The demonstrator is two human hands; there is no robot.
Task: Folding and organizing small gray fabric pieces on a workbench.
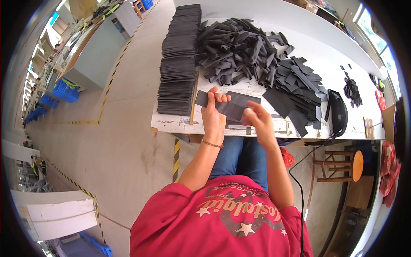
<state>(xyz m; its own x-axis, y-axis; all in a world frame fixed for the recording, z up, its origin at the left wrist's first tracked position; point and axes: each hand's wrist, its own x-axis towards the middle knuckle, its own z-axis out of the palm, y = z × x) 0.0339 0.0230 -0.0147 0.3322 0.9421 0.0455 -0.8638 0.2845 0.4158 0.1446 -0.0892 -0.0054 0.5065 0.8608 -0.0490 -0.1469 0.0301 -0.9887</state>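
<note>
My left hand [214, 119] is closed round a dark fabric strip [201, 99], whose left end sticks out past the fingers. Just to the right, my right hand [262, 124] hovers over the dark flat pieces [239, 105] by the table's front edge, fingers bent and apart, with nothing visible in them. Which of these layers belongs to the held strip is hard to tell. Beyond my hands lies a big heap of rolled or folded black strips [235, 47]. A tall, neat row of stacked black pieces [177, 60] stands on the left.
Flat black pieces [299, 81] spread at the right of the white table [332, 73]. Beside them lies a black corded object [338, 113], its cable dropping past the edge. Small black bits [352, 92] lie farther right. A wooden stool [357, 166] stands below.
</note>
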